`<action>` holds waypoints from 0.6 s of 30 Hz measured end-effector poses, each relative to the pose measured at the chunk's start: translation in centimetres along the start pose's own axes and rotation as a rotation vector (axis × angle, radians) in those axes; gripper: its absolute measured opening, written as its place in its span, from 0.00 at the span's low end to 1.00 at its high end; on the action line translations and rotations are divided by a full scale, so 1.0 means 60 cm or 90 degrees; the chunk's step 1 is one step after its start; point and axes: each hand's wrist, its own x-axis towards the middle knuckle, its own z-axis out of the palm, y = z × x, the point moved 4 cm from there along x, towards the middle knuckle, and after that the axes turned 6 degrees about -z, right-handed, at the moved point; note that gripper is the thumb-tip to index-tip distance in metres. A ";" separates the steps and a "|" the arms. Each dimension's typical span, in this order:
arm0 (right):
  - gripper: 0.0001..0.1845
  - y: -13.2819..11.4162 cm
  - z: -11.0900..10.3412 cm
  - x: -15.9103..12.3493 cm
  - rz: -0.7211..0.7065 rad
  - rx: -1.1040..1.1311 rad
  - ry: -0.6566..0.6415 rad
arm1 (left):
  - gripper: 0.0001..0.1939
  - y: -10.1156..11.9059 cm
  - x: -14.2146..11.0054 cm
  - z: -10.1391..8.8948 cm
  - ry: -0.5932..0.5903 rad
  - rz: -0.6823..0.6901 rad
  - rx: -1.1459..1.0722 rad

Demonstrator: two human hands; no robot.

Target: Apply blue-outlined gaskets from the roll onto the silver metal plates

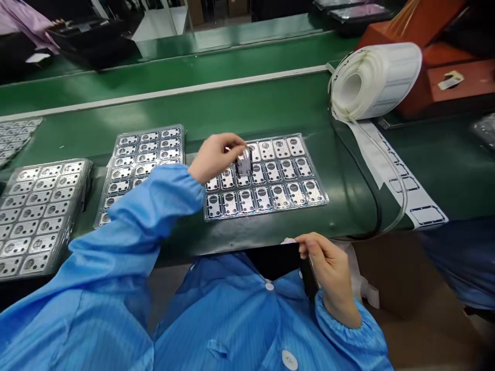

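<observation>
My left hand (216, 154) pinches a small flat metal plate (244, 165), held tilted over a clear plastic tray (266, 208). Rows of similar silver plates with dark edges, each with a round opening and small holes, fill that tray. Low at the bench's front edge, my right hand (328, 268) has thumb and forefinger closed on a small white piece (288, 240) that looks like paper or film. Its exact shape cannot be made out.
Left of me are another tray (147, 149) and a stacked tray (42, 216) of plates. A roll of labels (379, 80) stands at the right, its printed strip (410, 190) hanging toward the front edge beside a black cable (363, 180). An orange-red machine (460, 82) is behind it.
</observation>
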 end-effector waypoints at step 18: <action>0.21 0.079 -0.166 -0.051 0.129 -0.016 0.375 | 0.18 -0.103 0.099 0.035 0.091 -0.006 0.341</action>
